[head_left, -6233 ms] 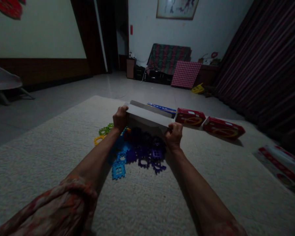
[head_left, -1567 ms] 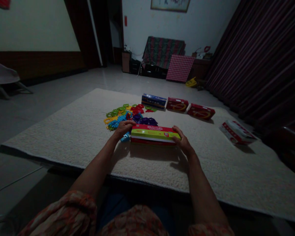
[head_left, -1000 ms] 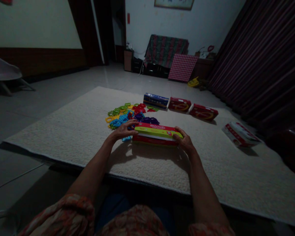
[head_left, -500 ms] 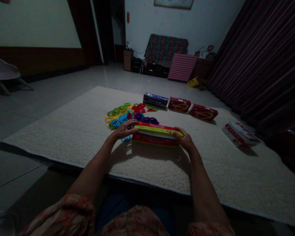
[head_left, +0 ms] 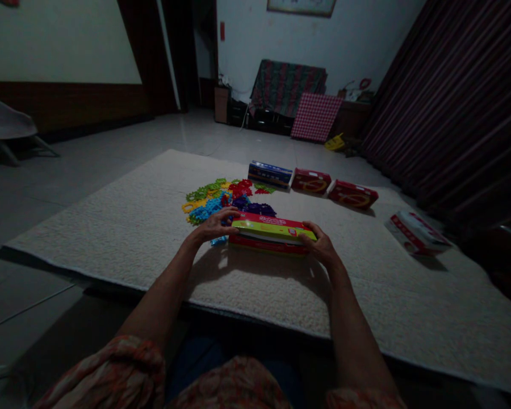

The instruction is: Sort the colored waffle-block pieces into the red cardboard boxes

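A red box with a yellow-green front flap on its lid (head_left: 272, 227) stands on the cream mat in front of me. My left hand (head_left: 218, 223) is closed on the left end of the lid, thumb on the yellow-green flap and fingers over the top. At the right end my right hand (head_left: 319, 241) grips the lid the same way. Between the flap and the red lower wall (head_left: 266, 246) a narrow gap shows. Just behind the box lies a pile of colourful plastic pieces (head_left: 210, 205), in blue, green, yellow, red and purple. The box's inside is hidden.
Behind the pile stand a blue box (head_left: 269, 174) and two dark red boxes (head_left: 310, 182) in a slanting row. A white and red box (head_left: 418, 234) sits at the right. The cream mat (head_left: 111, 227) ends in a front edge close to my body.
The lid has tipped down towards me, so more of its red top shows and the gap under the flap is narrower. Both hands keep their hold.
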`<state>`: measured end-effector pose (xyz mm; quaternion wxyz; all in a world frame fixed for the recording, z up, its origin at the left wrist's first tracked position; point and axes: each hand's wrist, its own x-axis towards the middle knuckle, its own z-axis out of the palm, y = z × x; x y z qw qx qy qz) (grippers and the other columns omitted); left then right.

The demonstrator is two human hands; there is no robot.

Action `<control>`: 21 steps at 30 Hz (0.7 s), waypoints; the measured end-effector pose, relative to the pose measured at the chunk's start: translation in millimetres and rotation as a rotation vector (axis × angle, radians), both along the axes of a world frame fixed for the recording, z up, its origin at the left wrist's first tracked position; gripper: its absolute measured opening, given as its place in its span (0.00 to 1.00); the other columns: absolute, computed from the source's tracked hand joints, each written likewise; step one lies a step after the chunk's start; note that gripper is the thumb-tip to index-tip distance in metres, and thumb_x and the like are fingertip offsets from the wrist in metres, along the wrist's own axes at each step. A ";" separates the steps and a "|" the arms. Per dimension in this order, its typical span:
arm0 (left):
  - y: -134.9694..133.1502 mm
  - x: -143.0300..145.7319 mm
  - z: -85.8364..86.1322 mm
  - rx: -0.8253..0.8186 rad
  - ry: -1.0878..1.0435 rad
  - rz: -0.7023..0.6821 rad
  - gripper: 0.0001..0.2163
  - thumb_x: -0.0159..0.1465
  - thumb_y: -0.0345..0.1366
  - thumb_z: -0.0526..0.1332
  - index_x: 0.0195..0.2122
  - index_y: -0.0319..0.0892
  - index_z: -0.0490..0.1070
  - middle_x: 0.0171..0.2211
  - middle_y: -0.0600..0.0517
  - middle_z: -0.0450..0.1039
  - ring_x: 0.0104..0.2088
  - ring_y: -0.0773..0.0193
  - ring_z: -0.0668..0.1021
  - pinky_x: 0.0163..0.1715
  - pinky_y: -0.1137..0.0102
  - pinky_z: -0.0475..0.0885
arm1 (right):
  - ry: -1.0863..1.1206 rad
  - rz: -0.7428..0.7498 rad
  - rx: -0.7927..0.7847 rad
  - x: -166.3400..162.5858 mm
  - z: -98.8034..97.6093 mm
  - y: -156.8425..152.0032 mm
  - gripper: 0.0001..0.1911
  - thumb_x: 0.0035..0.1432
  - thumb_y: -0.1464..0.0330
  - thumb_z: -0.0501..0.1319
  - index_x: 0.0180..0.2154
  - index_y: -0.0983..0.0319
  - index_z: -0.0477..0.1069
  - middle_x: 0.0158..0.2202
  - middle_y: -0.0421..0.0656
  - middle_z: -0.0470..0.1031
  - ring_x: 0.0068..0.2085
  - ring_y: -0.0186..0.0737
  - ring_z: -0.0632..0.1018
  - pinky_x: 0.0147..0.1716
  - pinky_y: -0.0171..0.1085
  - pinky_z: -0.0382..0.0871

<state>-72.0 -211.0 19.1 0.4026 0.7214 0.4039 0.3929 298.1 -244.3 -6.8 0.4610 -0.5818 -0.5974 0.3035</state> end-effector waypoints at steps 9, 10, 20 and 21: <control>-0.3 -0.6 1.0 -0.018 0.018 -0.030 0.20 0.47 0.47 0.74 0.41 0.47 0.80 0.60 0.45 0.70 0.61 0.44 0.70 0.52 0.56 0.72 | -0.171 0.096 0.044 3.1 -5.4 -2.2 0.40 0.53 0.44 0.62 0.61 0.59 0.67 0.63 0.52 0.65 0.64 0.54 0.66 0.66 0.50 0.58; -0.3 -0.9 0.5 -0.023 0.021 -0.029 0.21 0.47 0.47 0.74 0.41 0.47 0.80 0.60 0.45 0.70 0.62 0.44 0.69 0.53 0.55 0.72 | -0.173 0.101 0.038 2.8 -6.1 -2.9 0.41 0.53 0.44 0.62 0.61 0.59 0.66 0.63 0.52 0.64 0.65 0.54 0.66 0.67 0.50 0.57; 1.0 -3.1 -11.0 0.061 0.109 -0.014 0.18 0.56 0.50 0.67 0.42 0.44 0.78 0.61 0.43 0.69 0.64 0.44 0.68 0.56 0.53 0.72 | -0.104 0.100 -0.038 1.6 -12.0 -0.5 0.46 0.50 0.45 0.65 0.64 0.61 0.61 0.66 0.55 0.62 0.63 0.57 0.68 0.64 0.53 0.62; 1.6 -3.5 -12.9 0.068 0.138 -0.017 0.18 0.57 0.50 0.66 0.43 0.44 0.78 0.61 0.44 0.68 0.64 0.45 0.68 0.56 0.53 0.73 | -0.112 0.105 -0.041 1.8 -11.4 -0.6 0.47 0.49 0.45 0.66 0.64 0.61 0.61 0.65 0.56 0.62 0.63 0.58 0.69 0.63 0.53 0.63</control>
